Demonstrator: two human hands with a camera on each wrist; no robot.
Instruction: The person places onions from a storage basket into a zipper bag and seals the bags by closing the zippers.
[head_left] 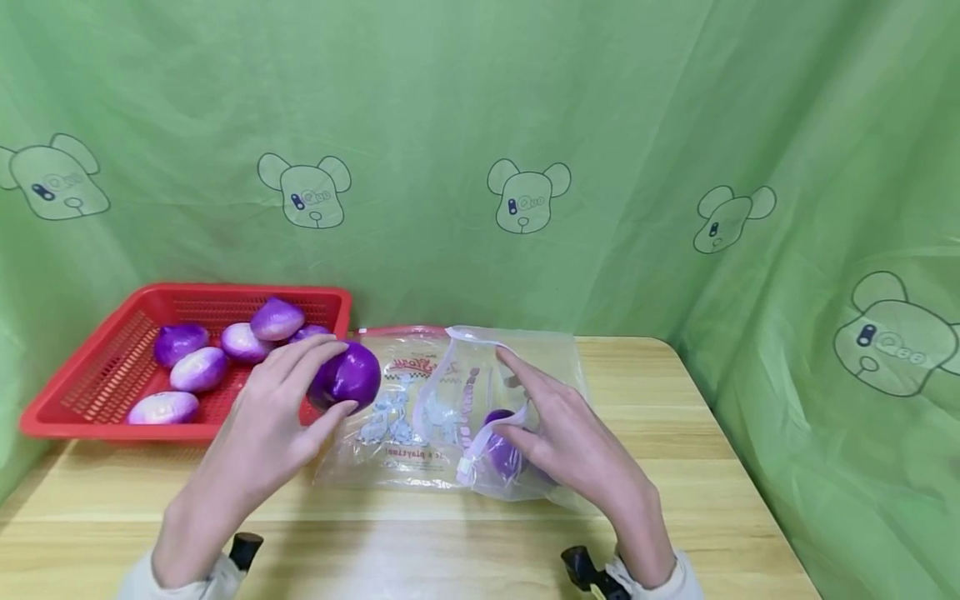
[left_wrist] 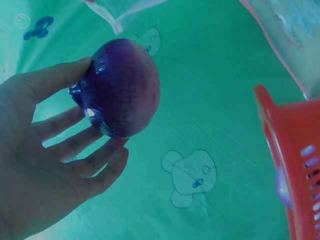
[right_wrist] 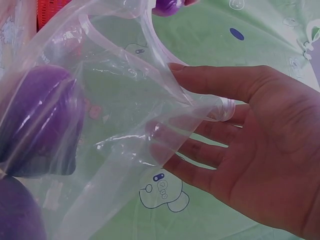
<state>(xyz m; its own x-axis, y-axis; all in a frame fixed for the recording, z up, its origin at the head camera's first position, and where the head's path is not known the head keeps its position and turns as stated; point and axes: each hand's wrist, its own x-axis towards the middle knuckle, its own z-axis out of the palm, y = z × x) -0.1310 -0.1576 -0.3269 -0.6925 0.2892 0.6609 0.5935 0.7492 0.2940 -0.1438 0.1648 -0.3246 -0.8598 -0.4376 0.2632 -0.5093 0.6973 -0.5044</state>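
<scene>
A purple onion is held between the thumb and fingers of my left hand, above the table near the red basket. In the left wrist view the onion shows a dark side and a paler side. My right hand is at the mouth of a clear plastic zip bag, thumb and fingers spread apart. In the right wrist view the thumb touches one lip of the bag, and some fingertips show through the film. Purple onions lie inside this bag.
The red perforated basket stands at the left with several purple and white onions in it. Another clear printed bag with a red zip strip lies flat on the wooden table. A green curtain hangs behind and at both sides.
</scene>
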